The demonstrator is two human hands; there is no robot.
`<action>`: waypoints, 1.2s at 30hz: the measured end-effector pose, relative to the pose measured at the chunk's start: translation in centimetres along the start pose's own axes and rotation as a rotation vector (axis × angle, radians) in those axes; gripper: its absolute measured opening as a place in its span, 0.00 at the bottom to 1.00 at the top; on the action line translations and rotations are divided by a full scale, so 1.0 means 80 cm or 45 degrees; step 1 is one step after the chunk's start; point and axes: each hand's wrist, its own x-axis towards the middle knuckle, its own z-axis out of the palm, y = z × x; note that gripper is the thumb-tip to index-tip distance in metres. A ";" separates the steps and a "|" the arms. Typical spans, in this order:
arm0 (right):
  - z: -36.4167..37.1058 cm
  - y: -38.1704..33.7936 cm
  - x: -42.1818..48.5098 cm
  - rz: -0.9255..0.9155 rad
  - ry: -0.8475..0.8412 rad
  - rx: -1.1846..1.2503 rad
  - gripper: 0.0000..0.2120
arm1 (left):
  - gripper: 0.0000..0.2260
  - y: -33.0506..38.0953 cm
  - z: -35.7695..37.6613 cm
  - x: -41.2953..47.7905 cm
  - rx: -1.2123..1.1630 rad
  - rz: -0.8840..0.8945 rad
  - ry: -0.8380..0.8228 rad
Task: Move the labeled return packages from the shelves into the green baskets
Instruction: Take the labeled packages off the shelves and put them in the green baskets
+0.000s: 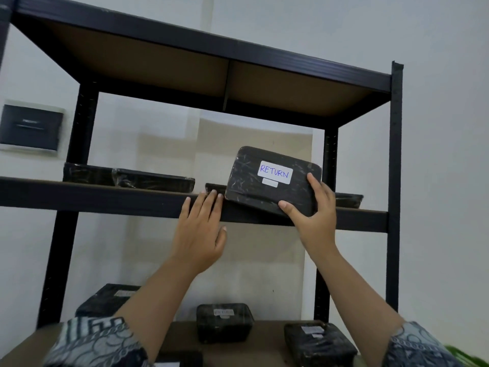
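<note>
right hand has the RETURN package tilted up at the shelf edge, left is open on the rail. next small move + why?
Probably draw the RETURN package back off the middle shelf toward the body. The right hand grips its lower right corner, the label is readable, and it is tipped up past the shelf's front edge. The open left hand could support its left side.

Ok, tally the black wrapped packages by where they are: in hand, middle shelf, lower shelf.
In the right hand, the RETURN package: 1
Lying on the middle shelf: 4
On the lower shelf: 4, one cut off at the frame's bottom edge
Total: 9
</note>
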 end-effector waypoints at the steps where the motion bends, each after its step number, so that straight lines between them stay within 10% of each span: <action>1: -0.006 -0.001 -0.006 0.021 0.008 0.000 0.35 | 0.28 0.003 0.000 -0.006 -0.013 0.006 -0.011; 36: -0.434 0.166 -0.288 0.825 -0.104 -0.778 0.35 | 0.27 0.398 0.148 -0.270 -0.614 0.445 -0.651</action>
